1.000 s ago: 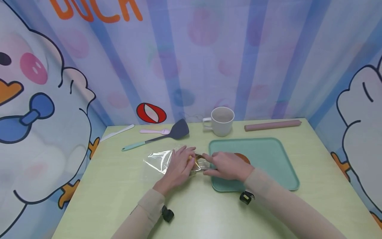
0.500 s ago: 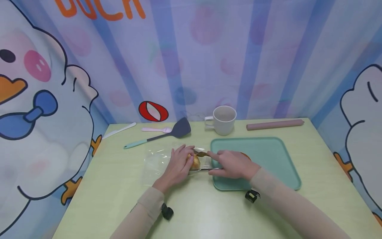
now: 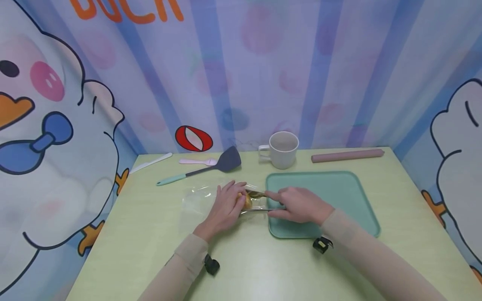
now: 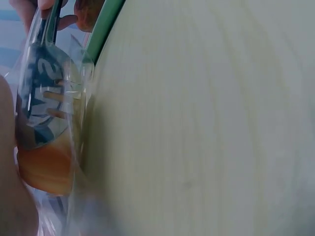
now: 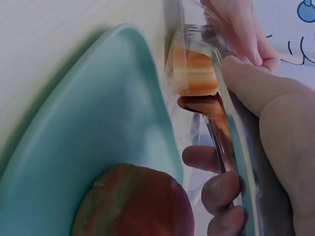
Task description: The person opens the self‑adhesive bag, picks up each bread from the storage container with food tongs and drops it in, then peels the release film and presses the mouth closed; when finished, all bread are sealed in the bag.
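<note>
My left hand [image 3: 223, 205] holds a clear plastic bag [image 3: 196, 205], its fingers around the part with a golden bread roll [image 5: 196, 73] inside. My right hand [image 3: 297, 205] grips metal food tongs [image 3: 256, 210] by the arms. The tongs reach into the bag's mouth; in the left wrist view their broad slotted head [image 4: 42, 93] is close against the roll. A rounded head shows beside the roll in the right wrist view. A round brown bun [image 5: 138, 201] lies on the green tray [image 3: 335, 179]; in the head view my right hand hides it.
Along the back of the table lie a white knife [image 3: 150, 163], a pink fork [image 3: 197, 161], a spatula [image 3: 227, 159] and a mauve rod [image 3: 348, 156]. A white mug [image 3: 283, 150] stands behind the tray. A printed curtain [image 3: 260, 83] rises behind everything.
My right hand has shifted a little to the right with the tongs, whose arms show more plainly. It now covers the bun on the tray. My left hand stays in nearly the same place.
</note>
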Motion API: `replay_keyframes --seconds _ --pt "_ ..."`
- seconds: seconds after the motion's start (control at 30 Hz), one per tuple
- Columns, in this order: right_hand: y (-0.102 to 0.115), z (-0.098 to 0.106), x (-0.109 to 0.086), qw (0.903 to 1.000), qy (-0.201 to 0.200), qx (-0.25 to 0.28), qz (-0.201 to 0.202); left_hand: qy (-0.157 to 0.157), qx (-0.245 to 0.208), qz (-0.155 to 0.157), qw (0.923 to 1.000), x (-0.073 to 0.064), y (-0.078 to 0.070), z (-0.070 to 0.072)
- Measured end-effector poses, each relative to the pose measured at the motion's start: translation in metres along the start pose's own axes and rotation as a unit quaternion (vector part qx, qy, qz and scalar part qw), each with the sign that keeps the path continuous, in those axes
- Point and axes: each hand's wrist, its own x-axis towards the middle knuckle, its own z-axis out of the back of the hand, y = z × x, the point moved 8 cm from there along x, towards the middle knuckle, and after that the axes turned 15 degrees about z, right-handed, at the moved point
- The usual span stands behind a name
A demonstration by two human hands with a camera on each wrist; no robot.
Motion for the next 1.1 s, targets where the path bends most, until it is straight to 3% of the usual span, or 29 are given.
replay_keyframes --seconds 0.23,0.47,0.63,0.9,1.1 --pt "0.003 0.002 0.003 0.9999 -0.011 -0.004 -0.004 0.012 0.020 0.004 0.9997 0.003 -0.007 0.001" --pt "0.008 0.008 0.002 0.9948 -0.027 -0.081 0.055 0.018 0.018 0.008 0.9996 0.004 -0.007 0.004" --pt "0.009 0.013 0.000 0.9908 -0.032 -0.110 0.072 0.024 0.020 0.009 0.9995 0.006 -0.009 0.005" --pt "0.004 0.008 0.001 0.9976 -0.020 -0.050 0.043 0.011 0.039 -0.007 0.9992 0.006 -0.016 0.005" --pt "0.005 0.003 0.004 0.9988 0.004 -0.044 0.022 0.007 0.019 -0.009 0.9998 0.005 -0.019 0.006"
